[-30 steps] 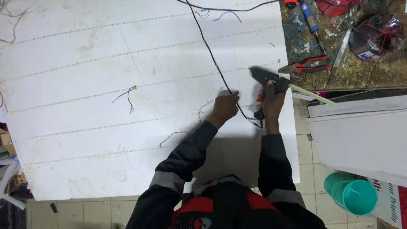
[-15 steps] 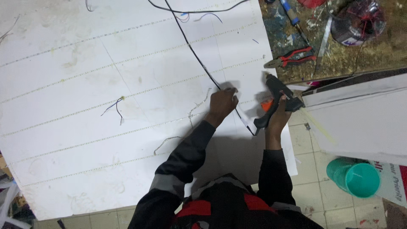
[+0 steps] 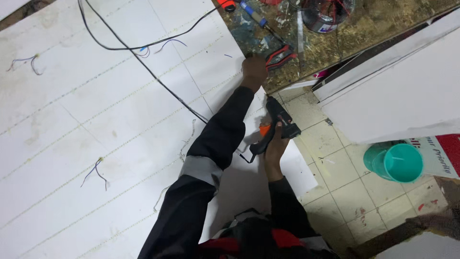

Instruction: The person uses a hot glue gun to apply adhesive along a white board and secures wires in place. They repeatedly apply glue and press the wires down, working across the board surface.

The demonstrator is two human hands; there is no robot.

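Note:
My left hand [image 3: 254,69] stretches far forward to the edge of the cluttered workbench [image 3: 364,24], its fingers curled over the jaw end of the red-handled pliers [image 3: 281,54]. My right hand [image 3: 274,146] stays close to me and grips a black hot glue gun [image 3: 279,116] with an orange trigger, nozzle pointing away, above the right edge of the big white board [image 3: 96,120]. Thin dotted light strips [image 3: 72,91] run across the board in parallel lines. The gun's black cable [image 3: 143,67] crosses the board and passes under my left forearm.
A blue-handled screwdriver [image 3: 253,13] and a wire spool [image 3: 326,14] lie on the bench. A white panel [image 3: 397,91] leans at the right above stacked teal cups [image 3: 395,163] on the tiled floor [image 3: 345,192]. Short loose wires [image 3: 98,173] stick up from the board.
My left hand left the board near the cable and reached forward to the pliers. My right hand drew the glue gun back toward me. The view swung left and tilted.

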